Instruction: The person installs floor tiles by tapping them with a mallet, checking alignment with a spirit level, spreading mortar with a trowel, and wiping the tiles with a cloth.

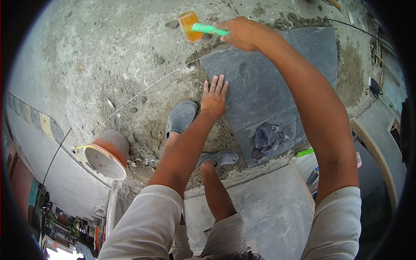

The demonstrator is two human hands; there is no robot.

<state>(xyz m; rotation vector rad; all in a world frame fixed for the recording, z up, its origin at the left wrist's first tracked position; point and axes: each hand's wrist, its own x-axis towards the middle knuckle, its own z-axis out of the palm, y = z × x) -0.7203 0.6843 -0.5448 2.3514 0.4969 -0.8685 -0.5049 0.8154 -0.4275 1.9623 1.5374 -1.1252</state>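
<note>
My right hand (242,34) is closed round the green handle of a mallet (189,27) with an orange head. It holds the mallet up near the far edge of the dark grey floor tiles (255,82). My left hand (215,96) lies flat with fingers stretched, at the left edge of the nearest large tile, partly over the mortar beside it. A thin taut string (143,92) runs along the tiles' far edge and on down to the left. On a nearer tile rests a crumpled grey cloth (269,138).
An orange bucket (117,147) stands tilted at the left, dirty with cement. My feet in grey shoes (182,116) are on rough mortar beside the tiles. A bright green tool (305,152) lies near the tiles' near right corner. Smooth concrete (260,190) borders the near side.
</note>
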